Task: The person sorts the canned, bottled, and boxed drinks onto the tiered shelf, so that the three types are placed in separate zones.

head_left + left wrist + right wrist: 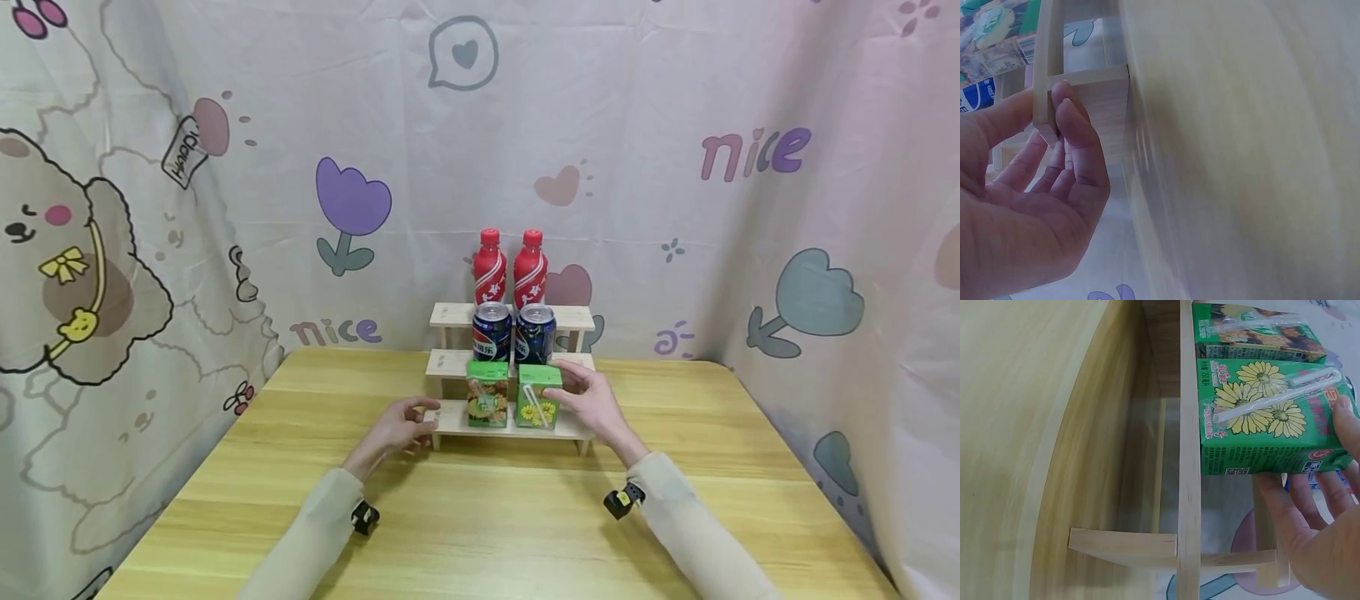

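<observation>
A three-tier wooden display stand (452, 414) stands at the far middle of the table. My left hand (400, 427) grips the left end of its lowest tier, the thumb on one face and curled fingers on the other in the left wrist view. My right hand (594, 406) holds a green drink carton with yellow flowers (1254, 415) near its top, thumb on the front and fingers round the side and back. This carton stands upright on the lowest tier at the right. A second green drink carton (487, 400) with a brown picture stands beside it, untouched.
Two dark blue cola cans (491, 340) stand on the middle tier. On the top tier are two red bottles (490, 271). A patterned cloth (465, 150) hangs behind and at both sides of the wooden table (480, 525).
</observation>
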{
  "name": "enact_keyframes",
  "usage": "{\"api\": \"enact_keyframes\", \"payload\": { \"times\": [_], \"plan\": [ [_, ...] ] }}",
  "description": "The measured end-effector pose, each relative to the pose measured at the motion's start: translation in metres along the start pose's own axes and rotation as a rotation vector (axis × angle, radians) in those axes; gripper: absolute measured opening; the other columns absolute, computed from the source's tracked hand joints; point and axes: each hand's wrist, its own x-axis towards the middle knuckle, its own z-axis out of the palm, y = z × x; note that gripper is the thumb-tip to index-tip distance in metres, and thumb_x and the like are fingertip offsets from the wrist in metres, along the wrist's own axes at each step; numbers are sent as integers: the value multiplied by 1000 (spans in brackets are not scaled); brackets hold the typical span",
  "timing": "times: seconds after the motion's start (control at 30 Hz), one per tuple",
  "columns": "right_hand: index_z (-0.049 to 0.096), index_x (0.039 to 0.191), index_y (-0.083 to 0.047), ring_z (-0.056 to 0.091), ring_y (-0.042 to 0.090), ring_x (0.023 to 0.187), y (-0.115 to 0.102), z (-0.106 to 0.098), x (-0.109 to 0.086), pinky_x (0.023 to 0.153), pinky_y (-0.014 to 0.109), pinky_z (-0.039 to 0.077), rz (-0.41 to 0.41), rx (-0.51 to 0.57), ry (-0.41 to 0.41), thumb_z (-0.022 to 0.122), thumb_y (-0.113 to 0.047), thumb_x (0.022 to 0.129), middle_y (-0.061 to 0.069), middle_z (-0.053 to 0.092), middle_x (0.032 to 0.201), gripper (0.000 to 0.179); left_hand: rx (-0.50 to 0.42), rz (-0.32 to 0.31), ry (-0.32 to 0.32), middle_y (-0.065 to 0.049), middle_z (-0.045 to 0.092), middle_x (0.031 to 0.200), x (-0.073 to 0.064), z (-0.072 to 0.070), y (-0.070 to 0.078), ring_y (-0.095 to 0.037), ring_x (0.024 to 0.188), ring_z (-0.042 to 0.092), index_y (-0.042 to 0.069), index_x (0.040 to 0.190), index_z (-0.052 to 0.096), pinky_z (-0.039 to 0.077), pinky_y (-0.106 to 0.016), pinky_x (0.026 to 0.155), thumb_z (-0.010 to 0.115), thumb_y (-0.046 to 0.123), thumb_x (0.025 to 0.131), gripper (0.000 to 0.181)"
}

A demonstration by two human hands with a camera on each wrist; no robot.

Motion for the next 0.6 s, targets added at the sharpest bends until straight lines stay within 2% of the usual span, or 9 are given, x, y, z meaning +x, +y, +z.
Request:
{"api": "enact_keyframes", "payload": {
  "times": [0.07, 0.2, 0.27, 0.33, 0.4, 0.5, 0.6],
  "plan": [
    [57, 135, -11, 64, 29, 115, -2, -1, -1, 99, 30, 54, -3, -6, 1, 78, -11, 82, 17, 65, 127, 57, -1, 4, -3, -9, 55, 86, 1, 0, 0, -25, 68, 64, 10, 127, 61, 59, -35, 58, 66, 6, 91, 37],
    [55, 136, -5, 62, 36, 114, -13, -2, -6, 105, 48, 48, -37, -26, 20, 78, -9, 82, 21, 65, 124, 58, 22, 11, -1, -11, 57, 87, 4, -2, 1, -26, 70, 65, 11, 126, 62, 59, -36, 59, 68, 7, 90, 37],
    [54, 136, -2, 63, 34, 113, -12, -4, -10, 104, 48, 48, -61, -45, 47, 77, -11, 84, 21, 65, 124, 58, 62, 25, 10, -12, 59, 89, 5, -2, 2, -27, 73, 65, 11, 125, 63, 59, -36, 61, 70, 8, 88, 37],
    [56, 135, -3, 64, 27, 111, -6, -8, -13, 103, 40, 50, -72, -50, 80, 75, -16, 87, 19, 66, 124, 54, 124, 37, 24, -12, 60, 92, 5, -2, 3, -27, 75, 64, 12, 123, 64, 59, -36, 62, 71, 10, 87, 37],
    [59, 132, -6, 65, 16, 109, 4, -14, -14, 99, 28, 52, -71, -58, 118, 73, -21, 89, 16, 67, 124, 49, 248, 75, 35, -12, 62, 94, 3, -2, 7, -25, 77, 63, 13, 122, 65, 58, -35, 64, 72, 13, 87, 36],
    [63, 128, -8, 64, 15, 111, 8, -23, -18, 93, 15, 51, -69, -100, 168, 70, -25, 91, 13, 66, 126, 41, 465, 132, 54, -13, 66, 106, -5, -2, 20, -26, 88, 64, 13, 122, 64, 59, -42, 74, 70, 21, 89, 34],
    [66, 124, -9, 64, 25, 114, 8, -31, -22, 94, 23, 55, -58, -180, 233, 69, -26, 92, 12, 65, 128, 36, 662, 207, 121, -14, 67, 114, -11, 0, 36, -26, 96, 64, 11, 122, 64, 58, -46, 80, 66, 29, 93, 34]
  ]
}}
